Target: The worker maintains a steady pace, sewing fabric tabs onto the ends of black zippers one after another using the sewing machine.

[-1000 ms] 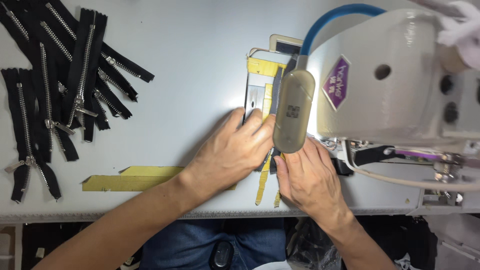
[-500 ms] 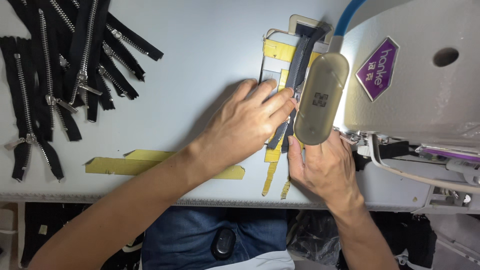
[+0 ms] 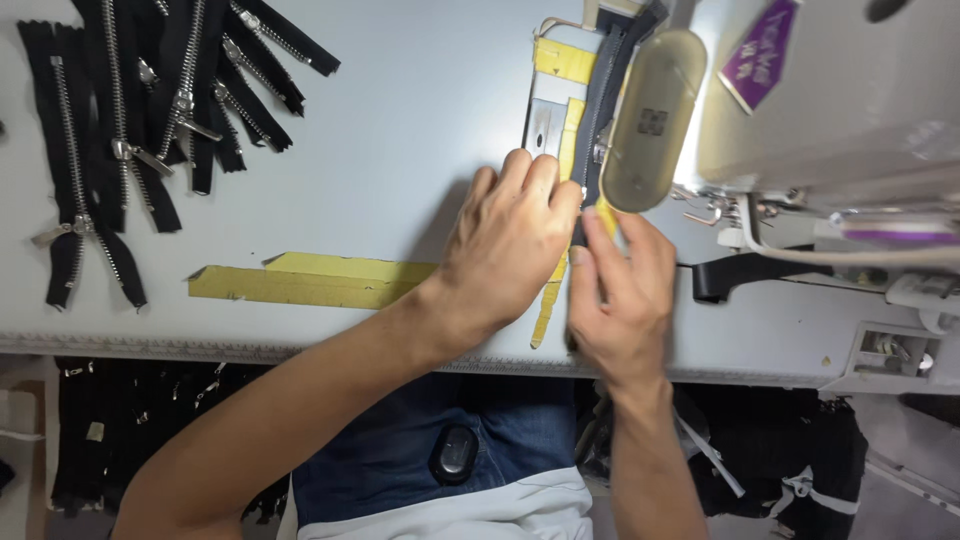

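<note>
My left hand (image 3: pixel 510 240) lies flat on the white table, its fingertips pressing a dark zipper strip (image 3: pixel 607 90) that runs under the head of the sewing machine (image 3: pixel 840 90). My right hand (image 3: pixel 622 295) sits just right of it, thumb and fingers pinching the near end of the same strip, close to a narrow yellow tape strip (image 3: pixel 548 298). The strip passes over a metal guide plate (image 3: pixel 547 125) marked with yellow tape. The needle area is hidden behind the machine's beige lamp housing (image 3: pixel 650 120).
Several black zippers with metal teeth (image 3: pixel 130 130) lie spread at the table's far left. A long yellow tape strip (image 3: pixel 310 280) is stuck near the front edge (image 3: pixel 250 345). Dark fabric and more zippers hang below the table. A black lever (image 3: pixel 740 272) juts out under the machine.
The view has shifted, so the machine and hands sit farther right and higher. Both hands have stayed on the zipper strip, sliding it slightly toward the machine head.
</note>
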